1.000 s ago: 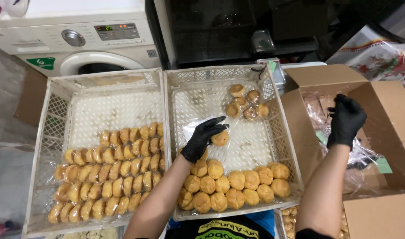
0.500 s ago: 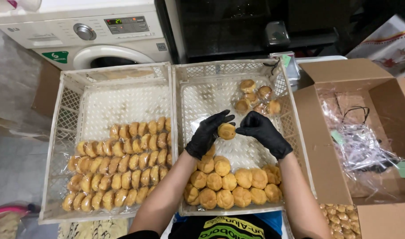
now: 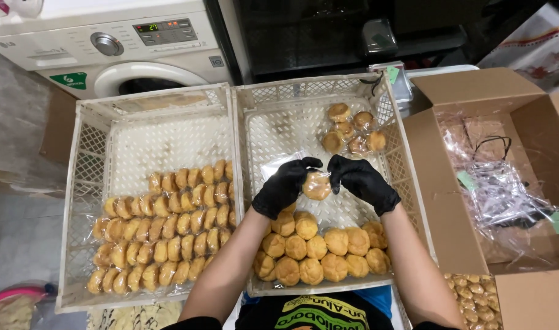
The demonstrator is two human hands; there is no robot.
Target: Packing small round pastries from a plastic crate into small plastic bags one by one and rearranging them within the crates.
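Wrapped pastry (image 3: 316, 185) | between both gloved hands | left hand (image 3: 283, 186), right hand (image 3: 363, 182) pinching it

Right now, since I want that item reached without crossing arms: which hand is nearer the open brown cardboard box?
Right. The right hand is over the white crate nearer the open brown cardboard box; the left hand is farther away.

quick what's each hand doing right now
Left hand: closed on the round pastry in a clear wrapper, above the right crate.
Right hand: fingers pinching the same pastry's wrapper.
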